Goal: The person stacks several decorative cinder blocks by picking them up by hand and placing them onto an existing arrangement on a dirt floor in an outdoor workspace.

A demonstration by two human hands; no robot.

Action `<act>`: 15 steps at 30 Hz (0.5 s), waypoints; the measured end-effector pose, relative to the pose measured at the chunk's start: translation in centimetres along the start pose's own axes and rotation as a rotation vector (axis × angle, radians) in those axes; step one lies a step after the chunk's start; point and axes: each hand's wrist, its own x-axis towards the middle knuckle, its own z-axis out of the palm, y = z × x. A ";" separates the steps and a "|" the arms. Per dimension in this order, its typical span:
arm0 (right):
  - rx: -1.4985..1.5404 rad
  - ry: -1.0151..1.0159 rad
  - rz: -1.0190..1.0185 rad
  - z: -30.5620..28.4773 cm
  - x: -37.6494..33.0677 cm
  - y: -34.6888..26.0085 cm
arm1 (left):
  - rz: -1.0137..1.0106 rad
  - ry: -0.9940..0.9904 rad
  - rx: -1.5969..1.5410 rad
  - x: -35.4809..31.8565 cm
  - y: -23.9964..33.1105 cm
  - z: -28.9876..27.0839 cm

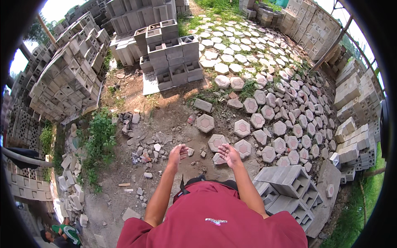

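Note:
Both of my hands are held out in front of my body, apart from each other, with nothing in them. My left hand (178,153) has its fingers stretched out over the bare ground, near some broken stones (157,147). On the other side, my right hand (230,155) spreads its fingers. In the picture it overlaps the edge of a hexagonal paver (216,142), and another hexagonal paver (242,148) lies just to its right. A further paver (205,123) with a pinkish centre rests on the dirt ahead.
Many hexagonal pavers (279,128) cover the ground ahead and right. Hollow concrete blocks (285,182) stand close on my right. A block stack (171,56) rises ahead, another block wall (68,82) at left. Weeds (99,132) and rubble (72,194) edge the left. A person (62,235) is at lower left.

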 end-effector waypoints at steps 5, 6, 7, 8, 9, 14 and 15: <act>-0.227 -0.177 0.048 10.9 3.2 0.9 | 0.084 0.157 -0.268 0.8 3.1 -6.5; -0.246 -0.190 0.066 12.2 3.9 0.9 | 0.088 0.180 -0.320 1.1 3.5 -7.4; -0.264 -0.201 0.085 13.4 4.6 0.8 | 0.069 0.187 -0.392 1.4 3.6 -7.9; -0.281 -0.211 0.103 14.6 5.4 0.8 | 0.065 0.194 -0.403 1.8 3.7 -8.2; -0.310 -0.215 0.104 15.7 6.1 0.8 | 0.057 0.202 -0.413 2.3 3.8 -8.3; -0.375 -0.260 0.165 20.7 11.8 0.1 | 0.036 0.210 -0.478 6.1 6.1 -9.2; -0.394 -0.266 0.183 22.1 13.7 -0.1 | 0.040 0.227 -0.480 7.5 7.0 -9.9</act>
